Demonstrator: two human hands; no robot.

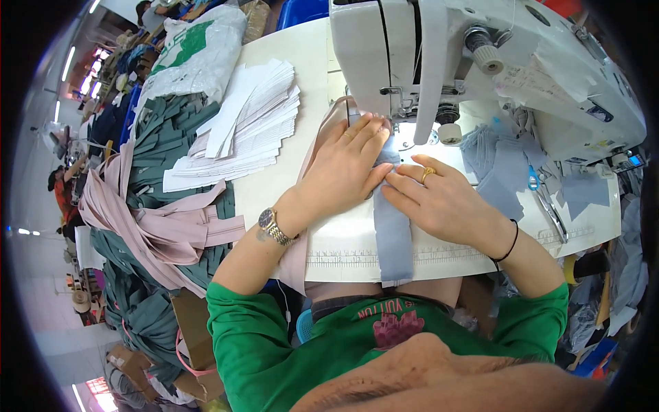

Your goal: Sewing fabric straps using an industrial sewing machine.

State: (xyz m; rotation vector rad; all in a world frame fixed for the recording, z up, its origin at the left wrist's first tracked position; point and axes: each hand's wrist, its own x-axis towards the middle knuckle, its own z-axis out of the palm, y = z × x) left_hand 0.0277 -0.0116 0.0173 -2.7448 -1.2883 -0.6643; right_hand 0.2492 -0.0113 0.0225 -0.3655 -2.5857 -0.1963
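A blue-grey fabric strip (393,240) runs from the table's front edge up to the needle area of a white sewing machine (364,48). My left hand (347,165) lies flat over the strip's upper part, fingertips pressed down just left of the presser foot (405,141). To the right, my right hand (439,199) rests with parted fingers, its tips touching the strip near my left thumb. A pink fabric strip (295,254) passes beneath my left wrist and curves up beside that hand. Part of the fabric under my palms is hidden.
Left on the table sit stacked white pieces (240,130), green strips (161,144), pink strips (171,233) and a white plastic bag (202,51). Blue-handled scissors (549,206) and blue-grey cut pieces (501,175) lie right. A ruler tape (343,258) borders the front edge.
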